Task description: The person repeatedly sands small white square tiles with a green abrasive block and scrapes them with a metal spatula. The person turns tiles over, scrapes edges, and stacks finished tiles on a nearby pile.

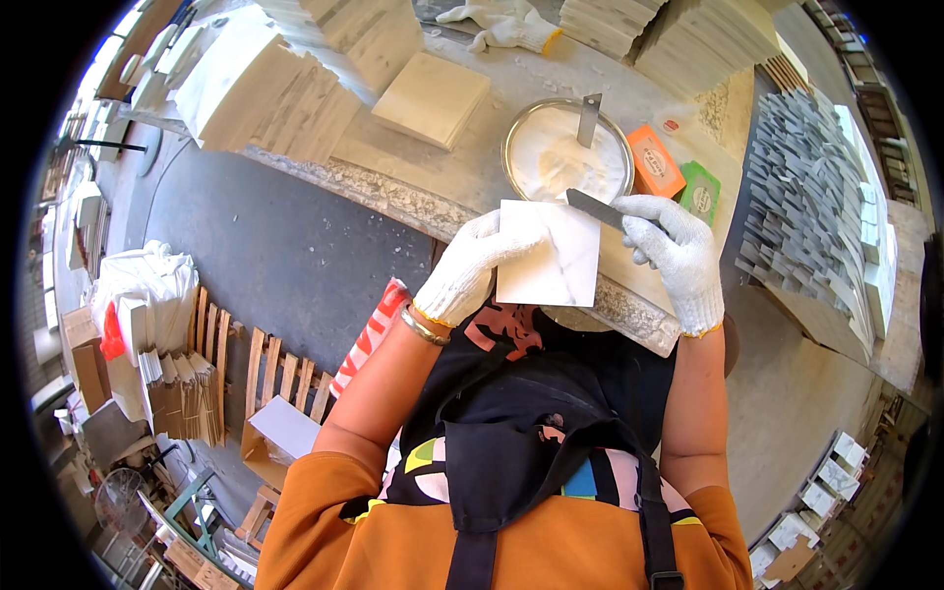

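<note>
My left hand (pixel 474 265), in a white knit glove, grips a square white tile (pixel 553 265) with grey veins by its left edge, thumb on top. The tile is held over the table's near edge. My right hand (pixel 677 254), gloved as well, is closed round a narrow, flat, dark metal scraper (pixel 592 208). The scraper's tip is at the tile's top edge; whether it touches I cannot tell. Just beyond stands a round metal bowl (pixel 513 147) of white paste or powder, with a second flat metal blade (pixel 589 120) sticking up out of it.
An orange box (pixel 656 162) and a green box (pixel 700 192) lie right of the bowl. Stacked tiles (pixel 433 98) stand on the stone-topped table (pixel 393 187), near a loose glove (pixel 506 28). Many grey tiles (pixel 811 197) stand at the right. Wooden pallets (pixel 285 374) are at the lower left.
</note>
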### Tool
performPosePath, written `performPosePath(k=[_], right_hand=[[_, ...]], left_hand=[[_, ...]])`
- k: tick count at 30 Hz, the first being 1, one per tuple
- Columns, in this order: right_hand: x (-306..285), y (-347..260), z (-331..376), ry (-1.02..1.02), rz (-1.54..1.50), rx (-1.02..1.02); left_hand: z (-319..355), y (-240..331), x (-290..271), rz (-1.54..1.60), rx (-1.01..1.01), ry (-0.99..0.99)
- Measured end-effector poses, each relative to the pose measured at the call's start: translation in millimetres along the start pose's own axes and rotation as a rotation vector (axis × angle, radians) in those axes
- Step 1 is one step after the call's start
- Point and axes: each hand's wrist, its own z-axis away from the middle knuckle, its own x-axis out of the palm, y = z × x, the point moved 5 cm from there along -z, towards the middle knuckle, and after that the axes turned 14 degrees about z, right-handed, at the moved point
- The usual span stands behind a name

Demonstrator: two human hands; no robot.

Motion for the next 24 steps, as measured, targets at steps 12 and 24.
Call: performPosePath(k=[12, 24], right_hand=[[1.6, 3.7, 6.1, 0.100, 0.199, -0.162], [0.4, 4.2, 9.3, 0.065, -0.042, -0.053]], left_hand=[[2.3, 2.6, 3.3, -0.036, 0.036, 0.031], [2.7, 3.7, 7.9, 0.002, 0.038, 0.005]])
